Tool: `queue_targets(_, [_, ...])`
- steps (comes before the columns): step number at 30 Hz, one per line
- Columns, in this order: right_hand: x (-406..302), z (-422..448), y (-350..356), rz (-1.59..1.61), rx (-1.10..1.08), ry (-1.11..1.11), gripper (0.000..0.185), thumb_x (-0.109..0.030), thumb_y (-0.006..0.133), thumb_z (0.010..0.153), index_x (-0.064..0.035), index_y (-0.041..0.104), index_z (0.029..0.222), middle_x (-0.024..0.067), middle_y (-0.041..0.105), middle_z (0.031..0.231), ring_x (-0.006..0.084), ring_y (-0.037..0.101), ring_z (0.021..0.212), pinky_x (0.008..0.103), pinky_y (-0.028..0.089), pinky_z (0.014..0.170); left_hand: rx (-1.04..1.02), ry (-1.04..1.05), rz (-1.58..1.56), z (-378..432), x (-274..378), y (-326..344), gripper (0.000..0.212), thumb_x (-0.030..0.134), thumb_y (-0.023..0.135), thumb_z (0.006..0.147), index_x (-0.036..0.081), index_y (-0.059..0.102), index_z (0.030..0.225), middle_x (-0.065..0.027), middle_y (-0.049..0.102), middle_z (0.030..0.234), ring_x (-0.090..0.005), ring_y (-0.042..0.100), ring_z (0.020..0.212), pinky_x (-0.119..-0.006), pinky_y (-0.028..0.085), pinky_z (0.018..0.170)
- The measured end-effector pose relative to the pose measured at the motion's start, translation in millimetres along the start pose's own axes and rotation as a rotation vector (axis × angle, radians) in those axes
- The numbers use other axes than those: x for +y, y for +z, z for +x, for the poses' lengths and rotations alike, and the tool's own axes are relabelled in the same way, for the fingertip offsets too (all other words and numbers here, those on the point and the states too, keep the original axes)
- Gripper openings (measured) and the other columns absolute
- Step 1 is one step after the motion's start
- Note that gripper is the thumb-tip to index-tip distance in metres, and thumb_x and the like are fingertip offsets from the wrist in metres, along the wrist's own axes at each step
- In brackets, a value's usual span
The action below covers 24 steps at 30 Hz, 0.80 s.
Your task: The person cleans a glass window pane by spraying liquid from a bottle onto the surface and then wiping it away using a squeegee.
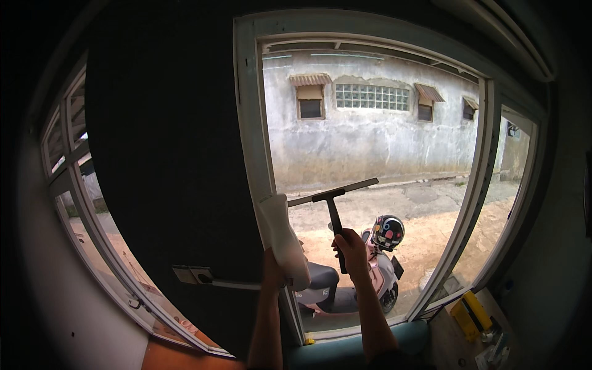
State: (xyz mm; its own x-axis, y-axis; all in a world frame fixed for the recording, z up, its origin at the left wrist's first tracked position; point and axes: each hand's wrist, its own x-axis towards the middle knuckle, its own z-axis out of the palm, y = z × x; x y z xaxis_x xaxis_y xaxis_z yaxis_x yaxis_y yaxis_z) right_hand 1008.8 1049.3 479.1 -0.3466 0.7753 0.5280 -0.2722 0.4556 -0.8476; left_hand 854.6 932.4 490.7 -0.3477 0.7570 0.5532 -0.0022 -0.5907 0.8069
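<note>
My right hand [352, 249] is closed around the black handle of a window squeegee [334, 208]. The squeegee's long blade points up and tilts, its right end higher than its left. I cannot tell whether the blade touches the windowpane [370, 152] behind it. To the left, my left hand [274, 268] grips a long white object [287, 245], perhaps a soft pack or plastic container, in front of the window frame's left post [254, 138]. That object covers the blade's left end and most of my left fingers.
Outside stand a parked motor scooter [333, 296], a helmet [388, 232] on it, and a weathered wall [347, 138]. A wall socket plate [185, 274] with a plugged cable sits on the dark wall [166, 162]. Low right, a yellow box [469, 317] rests among small items on a table [444, 351].
</note>
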Motion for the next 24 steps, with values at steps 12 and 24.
queue_targets(12, [-46,0,6,-0.19,-0.101,-0.156,0.041,-0.005,0.05,0.088,-0.0073,0.036,0.126,0.0042,0.056,0.082,0.0056,0.048,0.055,0.0181,0.04,0.047,-0.101,0.159,0.068,-19,5,18,0.066,0.041,0.072,0.066,-0.004,0.052,0.109,-0.0133,0.058,0.102,-0.0239,0.058,0.1,-0.036,0.047,0.082])
queue_targets(24, [-113,14,52,0.407,-0.308,-0.273,0.077,-0.035,0.068,0.075,-0.0056,0.026,0.133,0.0126,0.045,0.119,0.0234,0.045,0.111,0.034,0.037,0.092,-0.173,0.01,0.075,0,47,37,0.077,0.024,0.075,0.064,0.0,0.037,0.127,-0.0133,0.054,0.11,-0.0213,0.056,0.101,-0.034,0.046,0.085])
